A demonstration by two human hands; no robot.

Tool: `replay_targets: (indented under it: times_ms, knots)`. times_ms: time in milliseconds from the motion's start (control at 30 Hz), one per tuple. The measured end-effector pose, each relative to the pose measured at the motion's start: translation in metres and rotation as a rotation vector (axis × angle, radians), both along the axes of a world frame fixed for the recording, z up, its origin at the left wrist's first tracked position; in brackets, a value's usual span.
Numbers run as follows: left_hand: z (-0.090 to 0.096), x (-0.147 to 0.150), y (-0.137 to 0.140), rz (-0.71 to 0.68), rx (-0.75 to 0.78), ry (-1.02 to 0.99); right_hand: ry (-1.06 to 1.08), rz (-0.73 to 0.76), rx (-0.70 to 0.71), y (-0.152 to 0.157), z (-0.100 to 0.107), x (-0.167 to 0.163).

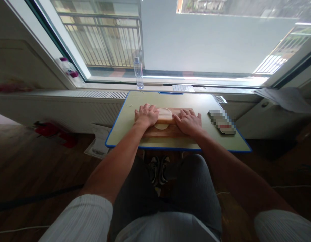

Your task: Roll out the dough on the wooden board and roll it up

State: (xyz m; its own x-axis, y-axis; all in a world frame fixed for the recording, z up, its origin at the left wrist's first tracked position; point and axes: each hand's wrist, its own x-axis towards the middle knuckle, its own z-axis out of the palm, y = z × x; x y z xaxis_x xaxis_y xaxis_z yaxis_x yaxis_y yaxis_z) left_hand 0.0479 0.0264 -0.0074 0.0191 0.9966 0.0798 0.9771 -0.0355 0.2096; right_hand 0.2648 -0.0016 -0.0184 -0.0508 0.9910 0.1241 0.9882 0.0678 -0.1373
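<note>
A wooden rolling pin (165, 121) lies crosswise over a flat, pale round of dough (161, 126). Under the dough is a wooden board (160, 134) on a small table. My left hand (146, 115) is on the pin's left end, its fingers bent over it. At the other end, my right hand (187, 121) has its palm on the pin and its fingers reaching over, the thumb toward the middle. Both hands cover the pin's ends. The dough shows in front of and behind the pin, between my hands.
The light tabletop (206, 143) has a blue edge. A partly blurred flat object (222, 122) lies at its right. Behind, a clear bottle (138, 74) stands on the windowsill beside a white keyboard-like object (183, 88). A red object (48, 129) is on the floor at left.
</note>
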Motion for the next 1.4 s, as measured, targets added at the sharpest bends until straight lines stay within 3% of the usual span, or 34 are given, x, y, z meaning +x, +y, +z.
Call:
replay_targets:
  times_ms: [467, 800, 933, 1133, 1267, 1400]
  knots:
    - [-0.012, 0.007, -0.047, 0.015, 0.194, 0.019, -0.01, -0.022, 0.063, -0.041, -0.01, 0.0]
    - [-0.022, 0.004, -0.067, 0.008, 0.217, 0.029, 0.016, -0.035, 0.078, -0.064, -0.015, 0.0]
    - [-0.022, 0.004, -0.065, 0.032, 0.207, -0.003, -0.006, -0.035, 0.068, -0.066, -0.009, -0.002]
    - [-0.008, 0.008, -0.054, 0.089, 0.169, -0.06, -0.035, 0.027, 0.189, -0.062, -0.009, -0.007]
    - [-0.001, 0.008, -0.037, 0.103, 0.175, -0.064, -0.02, 0.037, 0.082, -0.047, -0.009, -0.007]
    - [-0.004, 0.008, -0.029, 0.097, 0.226, -0.057, -0.066, 0.062, -0.003, -0.029, 0.0, -0.009]
